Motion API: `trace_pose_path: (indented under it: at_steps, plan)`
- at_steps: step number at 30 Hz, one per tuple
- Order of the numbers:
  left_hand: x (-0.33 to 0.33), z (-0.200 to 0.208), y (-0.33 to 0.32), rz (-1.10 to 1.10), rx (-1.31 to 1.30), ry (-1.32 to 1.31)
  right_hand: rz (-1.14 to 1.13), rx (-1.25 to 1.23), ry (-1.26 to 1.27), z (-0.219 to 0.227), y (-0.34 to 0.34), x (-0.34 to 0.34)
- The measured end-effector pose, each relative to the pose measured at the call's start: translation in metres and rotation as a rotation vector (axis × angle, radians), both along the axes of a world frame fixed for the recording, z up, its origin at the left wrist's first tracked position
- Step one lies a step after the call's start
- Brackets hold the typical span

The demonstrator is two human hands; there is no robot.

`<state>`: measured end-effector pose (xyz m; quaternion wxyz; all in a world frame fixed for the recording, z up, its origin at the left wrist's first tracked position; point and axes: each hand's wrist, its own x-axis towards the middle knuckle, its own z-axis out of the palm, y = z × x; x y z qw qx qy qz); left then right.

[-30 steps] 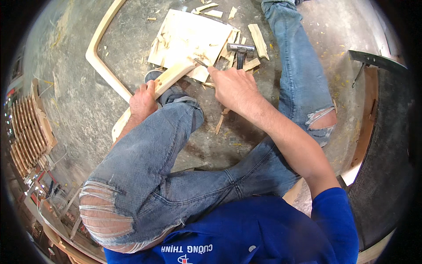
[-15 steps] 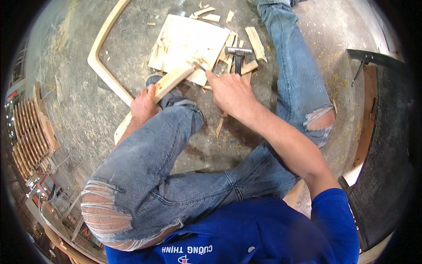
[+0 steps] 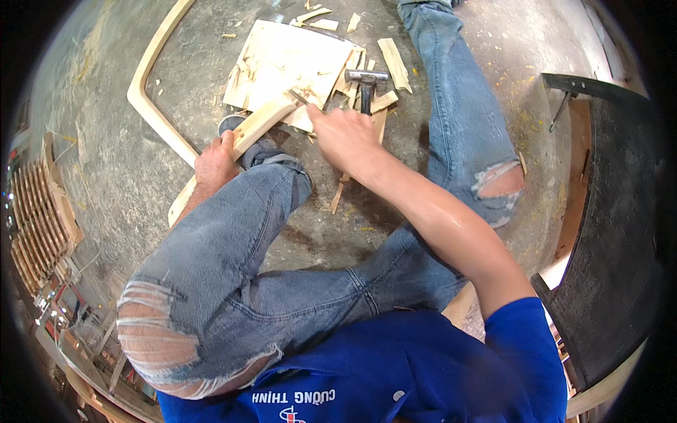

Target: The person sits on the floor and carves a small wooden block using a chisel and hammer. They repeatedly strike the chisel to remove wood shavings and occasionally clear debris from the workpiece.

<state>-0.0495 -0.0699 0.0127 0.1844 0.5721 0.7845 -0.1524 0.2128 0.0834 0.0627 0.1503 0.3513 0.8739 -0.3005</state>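
Left hand [image 3: 216,163] is closed around the pale wooden bar [image 3: 264,127], thumb up along its edge. Bar slants away to the right, far end at the near edge of a pale square board [image 3: 282,60] on the concrete floor [image 3: 324,243]. Bent wooden length [image 3: 147,106] runs off the left hand's far side; can't tell if it's joined to the bar, hand covers the spot. Right hand [image 3: 345,134] has fingers curled on a thin tool [image 3: 298,96], grip hidden in the fist, tip at the bar's far end; actual contact too small to tell. Hammer [image 3: 366,77] sits just beyond the right hand, head away, handle partly behind the knuckles. Split wood scraps [image 3: 395,65] lie around the board's right and far sides, shavings on top. Shoe [image 3: 230,124] shows beside the bar, jeans leg [image 3: 233,218] right by the left wrist.
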Motion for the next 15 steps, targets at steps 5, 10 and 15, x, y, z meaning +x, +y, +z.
trace_pose_path:
  at_steps: [5,10,15]
  plan:
    - [0.006,-0.003,-0.003,-0.031,-0.006,0.044,-0.030,-0.049,-0.040,0.011,0.001,0.008]
    - [0.004,-0.007,-0.006,-0.050,0.028,0.060,-0.018,-0.015,-0.045,0.033,0.006,0.024]
    - [0.001,-0.005,-0.004,-0.067,0.030,0.046,-0.028,-0.018,-0.029,0.033,0.008,0.022]
